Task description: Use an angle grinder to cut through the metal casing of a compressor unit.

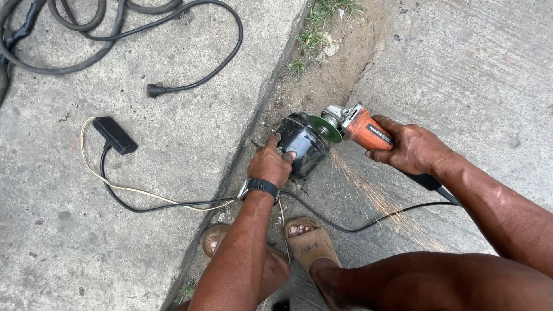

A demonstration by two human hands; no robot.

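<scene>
My left hand (pixel 269 163) presses down on a black rounded metal housing (pixel 306 145) that lies on the concrete at the edge of a dirt gap. My right hand (pixel 413 147) grips an orange angle grinder (pixel 358 128). Its green disc (pixel 324 128) touches the top right of the housing. Sparks (pixel 374 198) spray down and to the right across the slab. A black wristband sits on my left wrist. My two sandalled feet (pixel 305 242) stand just below the housing.
The grinder's black cord (pixel 357 224) runs past my feet. A black adapter box (pixel 115 135) with black and pale wires lies at left. Thick black cables (pixel 86 46) coil at top left, ending in a plug (pixel 154 90). Grass grows in the dirt gap (pixel 314 40).
</scene>
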